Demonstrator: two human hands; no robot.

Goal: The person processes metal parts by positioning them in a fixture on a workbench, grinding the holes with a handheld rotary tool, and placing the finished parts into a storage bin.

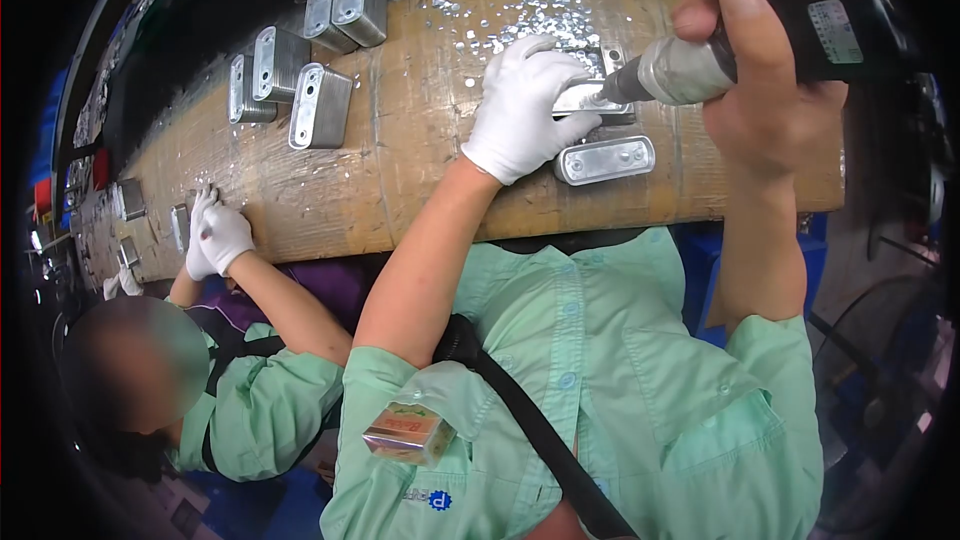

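Note:
My left hand point(528, 110), in a white glove, grips a silver metal part point(582, 100) that lies in a dark fixture point(622, 120) on the table. My bare right hand point(765, 70) is wrapped round a black power tool point(835, 25) with a taped neck. The tool's tip meets the top of the gripped part near my left fingers. Just below the fixture, towards my body, lies another oblong metal part point(605, 160) with rounded ends. Small shiny metal discs or chips point(540, 15) are scattered beyond the fixture.
Several upright metal parts point(320, 108) stand in a group at the upper left of the brown table surface point(420, 130). A co-worker's gloved hands point(215, 235) are at the left, near smaller metal parts point(180, 228). A blue container point(705, 270) is below the table's right edge.

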